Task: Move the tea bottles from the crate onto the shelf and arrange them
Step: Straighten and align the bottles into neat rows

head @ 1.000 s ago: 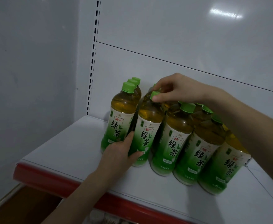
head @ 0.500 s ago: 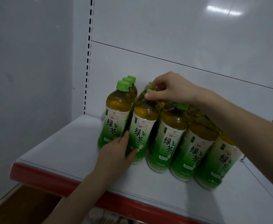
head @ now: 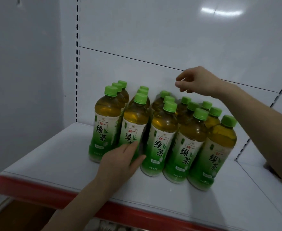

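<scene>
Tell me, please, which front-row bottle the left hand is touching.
The second front-row bottle from the left: the left hand rests on its lower label, no other's.

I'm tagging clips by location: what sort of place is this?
Probably a shop or supermarket aisle. A white metal shelf with a red front strip, a slotted upright behind it, and neat rows of identical green tea bottles all suggest retail shelving.

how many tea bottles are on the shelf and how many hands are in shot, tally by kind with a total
green tea bottles: 15
hands: 2, the left hand and the right hand
total: 17
</scene>
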The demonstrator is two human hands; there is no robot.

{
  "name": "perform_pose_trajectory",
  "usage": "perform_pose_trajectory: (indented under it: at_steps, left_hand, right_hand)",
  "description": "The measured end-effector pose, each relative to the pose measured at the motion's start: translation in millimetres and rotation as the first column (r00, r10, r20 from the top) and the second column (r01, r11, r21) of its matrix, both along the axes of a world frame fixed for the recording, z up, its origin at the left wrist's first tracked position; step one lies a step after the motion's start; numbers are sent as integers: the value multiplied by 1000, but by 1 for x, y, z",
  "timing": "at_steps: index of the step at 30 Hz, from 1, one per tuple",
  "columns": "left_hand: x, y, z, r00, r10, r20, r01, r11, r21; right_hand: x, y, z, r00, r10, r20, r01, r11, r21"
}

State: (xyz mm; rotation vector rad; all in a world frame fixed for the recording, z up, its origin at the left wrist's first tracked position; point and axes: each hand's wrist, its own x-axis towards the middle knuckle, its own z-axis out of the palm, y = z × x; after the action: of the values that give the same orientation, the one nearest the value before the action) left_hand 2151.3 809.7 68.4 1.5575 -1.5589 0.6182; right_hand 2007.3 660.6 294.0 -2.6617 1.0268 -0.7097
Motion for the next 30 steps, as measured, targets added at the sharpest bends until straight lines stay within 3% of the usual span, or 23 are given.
perform_pose_trajectory:
  at_steps: [3,5,7,12,16,24,30]
  left_hand:
    - [-21,-10,-1,999,-44,-21,46,994,103]
    - [-31,-16,0,992,-41,-115,62,980,187]
    - [-34,-21,-5,996,-28,-85,45,977,207]
    - [-31,-31,-14,1000,-1,-14,2,998,65]
    - [-30,-35,-15,998,19,52,-19,1000,7]
    - [-31,-33,-16,999,-10,33,10,1000,13]
    - [-30,-32,-17,1000,-24,9,24,999,22]
  right_hand:
    - [-1,-14,-6,993,-51,-104,50,999,-10]
    - [4,-21,-7,993,-47,-109,46,999,-12]
    - [9,-26,-6,989,-33,-144,30,999,-23]
    - [19,-28,-1,982,25,-189,-8,996,86]
    - [12,-18,0,927,125,-353,-38,970,241]
    - [22,-21,-23,943,47,-329,-110,978,-175]
    - [22,-19,-21,931,53,-361,-127,974,-185]
